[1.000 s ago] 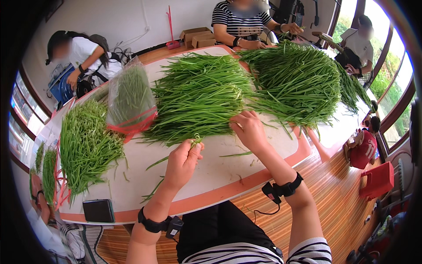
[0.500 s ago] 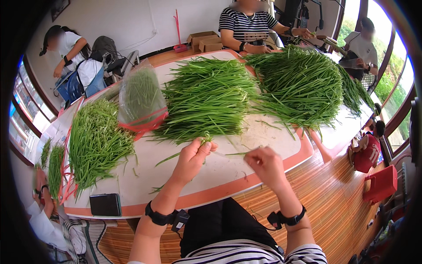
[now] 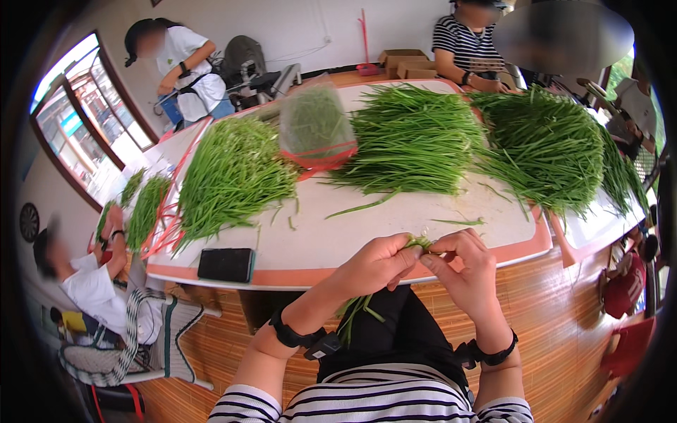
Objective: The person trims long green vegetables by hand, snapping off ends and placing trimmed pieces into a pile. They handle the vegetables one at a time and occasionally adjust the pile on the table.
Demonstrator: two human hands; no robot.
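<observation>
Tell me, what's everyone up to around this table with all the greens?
The person wearing the camera holds a small bunch of green stalks between the left hand and the right hand, pinched at the near edge of the white table, with the stalk ends hanging down towards the lap. Big piles of the same long greens cover the table, beside a clear bag of greens and a dark phone. Other people sit or stand around it.

Thin green stalks [image 3: 363, 304] — seemingly bunched — pinched at top, trailing down over lap.

The room is lit brightly by daylight from the windows [image 3: 84, 134]; edges are bent and blackened, shadows kept soft.
</observation>
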